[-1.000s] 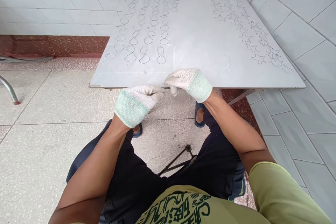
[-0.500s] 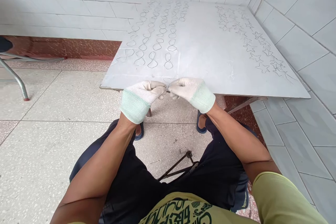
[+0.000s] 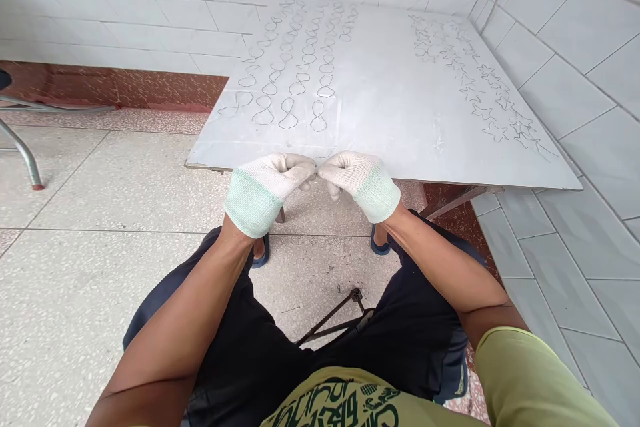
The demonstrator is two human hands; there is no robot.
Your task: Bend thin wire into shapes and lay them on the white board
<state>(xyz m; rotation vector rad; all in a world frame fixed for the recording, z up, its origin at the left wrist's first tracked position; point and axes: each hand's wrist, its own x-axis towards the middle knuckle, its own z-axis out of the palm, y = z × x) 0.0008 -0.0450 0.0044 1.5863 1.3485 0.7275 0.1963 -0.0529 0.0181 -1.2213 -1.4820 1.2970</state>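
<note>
My left hand and my right hand, both in white knit gloves, meet fingertip to fingertip at the near edge of a white table. They pinch a thin piece of wire between them; most of it is hidden by the fingers. Rows of wire figure-eight shapes lie on the table's left half. Wire star shapes run along its right side.
White tiled walls close the table's far and right sides. A metal chair leg stands on the speckled floor at the left. A dark metal stool frame shows between my knees. My feet in blue sandals rest under the table edge.
My hands have drawn closer together and slightly toward me at the table edge, fingertips now touching over the wire. The view has shifted a little.
</note>
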